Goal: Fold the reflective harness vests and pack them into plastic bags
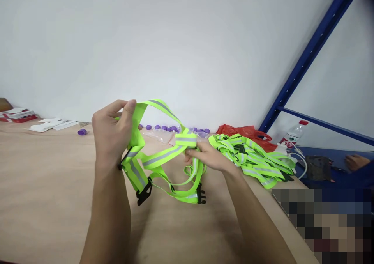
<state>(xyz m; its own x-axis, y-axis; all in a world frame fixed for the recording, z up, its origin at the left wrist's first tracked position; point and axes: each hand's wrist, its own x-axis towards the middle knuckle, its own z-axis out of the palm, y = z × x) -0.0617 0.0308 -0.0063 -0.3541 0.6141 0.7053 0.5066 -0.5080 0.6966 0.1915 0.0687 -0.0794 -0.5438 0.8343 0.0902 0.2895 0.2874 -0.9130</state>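
Note:
A neon-yellow reflective vest [162,157] made of elastic straps with grey stripes hangs between my two hands above the table. My left hand [113,127] pinches its upper left strap between thumb and fingers. Lower and to the right, my right hand [209,155] grips the straps near a crossing loop; some of its fingertips are hidden behind the webbing. Two black buckle parts dangle below: a buckle end [144,194] on the left and a pronged buckle end [201,194] on the right, apart from each other.
A heap of similar reflective straps [254,156] lies right, before a red plastic bag [242,131]. Purple caps [166,128] line the wall. White papers [54,124] lie left. Beyond the table [52,201] are a bottle [295,132], a blue frame [306,57] and another person's hand [355,162].

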